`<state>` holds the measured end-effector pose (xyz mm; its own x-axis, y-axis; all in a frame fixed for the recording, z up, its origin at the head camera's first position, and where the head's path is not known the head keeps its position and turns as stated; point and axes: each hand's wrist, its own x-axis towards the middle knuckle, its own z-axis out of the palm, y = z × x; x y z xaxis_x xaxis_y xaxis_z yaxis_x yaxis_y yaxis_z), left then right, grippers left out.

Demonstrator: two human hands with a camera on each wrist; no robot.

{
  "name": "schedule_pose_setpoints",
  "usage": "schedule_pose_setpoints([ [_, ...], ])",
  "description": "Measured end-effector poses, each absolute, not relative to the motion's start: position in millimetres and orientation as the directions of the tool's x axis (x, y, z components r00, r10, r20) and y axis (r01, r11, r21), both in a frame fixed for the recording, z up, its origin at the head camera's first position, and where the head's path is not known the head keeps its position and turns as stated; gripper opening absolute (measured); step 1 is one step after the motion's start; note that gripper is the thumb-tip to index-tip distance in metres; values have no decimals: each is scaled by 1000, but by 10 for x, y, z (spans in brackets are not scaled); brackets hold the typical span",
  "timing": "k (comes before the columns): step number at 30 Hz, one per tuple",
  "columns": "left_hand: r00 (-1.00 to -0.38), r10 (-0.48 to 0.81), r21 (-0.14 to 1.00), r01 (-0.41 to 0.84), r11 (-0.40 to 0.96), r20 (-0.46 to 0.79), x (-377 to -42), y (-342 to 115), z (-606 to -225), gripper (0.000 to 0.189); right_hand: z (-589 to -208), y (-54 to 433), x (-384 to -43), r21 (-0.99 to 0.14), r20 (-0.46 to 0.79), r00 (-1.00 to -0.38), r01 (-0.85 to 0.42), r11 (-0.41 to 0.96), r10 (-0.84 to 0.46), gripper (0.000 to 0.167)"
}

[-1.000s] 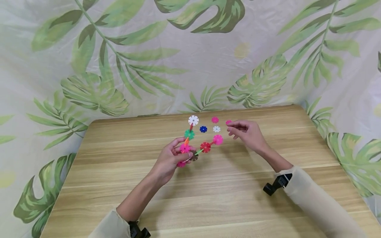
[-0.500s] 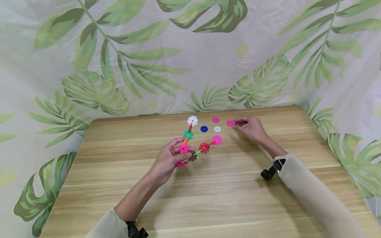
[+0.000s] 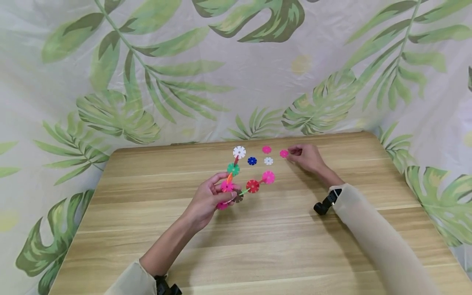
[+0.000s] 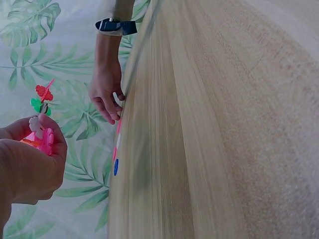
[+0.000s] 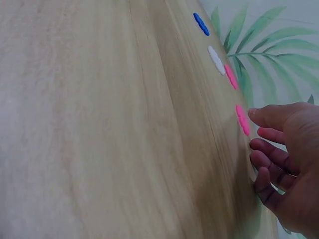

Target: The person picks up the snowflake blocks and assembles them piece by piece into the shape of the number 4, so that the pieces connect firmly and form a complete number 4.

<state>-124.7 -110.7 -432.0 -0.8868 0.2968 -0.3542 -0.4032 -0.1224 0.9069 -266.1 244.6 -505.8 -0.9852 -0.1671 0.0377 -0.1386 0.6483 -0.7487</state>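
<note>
My left hand grips a chain of linked plastic snowflake discs, pinching it near the middle with the thumb over a pink disc. One arm of the chain ends in a white disc, past a green one. Its other arm runs through a red disc to a pink end disc. At the far right of the loose pieces, my right hand reaches to a pink snowflake disc lying on the table. The thumb tip is right beside that disc, fingers loosely bent; whether they touch it I cannot tell.
Loose on the wooden table lie a blue disc, a white disc and another pink disc. They sit near the far edge, where a leaf-patterned cloth hangs behind.
My right hand has moved slightly forward and lower around the right-hand pink disc, uncovering more of it. My left hand still holds the chain, lowered very slightly.
</note>
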Motion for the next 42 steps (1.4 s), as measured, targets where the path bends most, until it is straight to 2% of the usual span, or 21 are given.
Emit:
schedule_pose_setpoints([
  [14,-866,328,896,-432,-108,-378,-1246,-1118,-4325,58,-5103,2397,-2749,-661,23,-983,-153,735,-184,36],
  [25,-865,332,897,-430,-102,-377,-1250,-1112,-4335,58,-5098,2404,-2747,-653,16,-985,-140,745,-171,32],
  [31,-864,332,897,-430,-96,-379,-1258,-1108,-4328,59,-5123,2428,-2711,-718,39,-986,-141,681,-163,30],
  [38,-859,329,892,-442,-91,-392,-1267,-1110,-4315,61,-5119,2446,-2628,-799,140,-972,-224,558,-189,18],
  [42,-860,335,895,-436,-92,-384,-1262,-1116,-4308,59,-5042,2411,-2558,-837,108,-973,-199,510,-202,19],
])
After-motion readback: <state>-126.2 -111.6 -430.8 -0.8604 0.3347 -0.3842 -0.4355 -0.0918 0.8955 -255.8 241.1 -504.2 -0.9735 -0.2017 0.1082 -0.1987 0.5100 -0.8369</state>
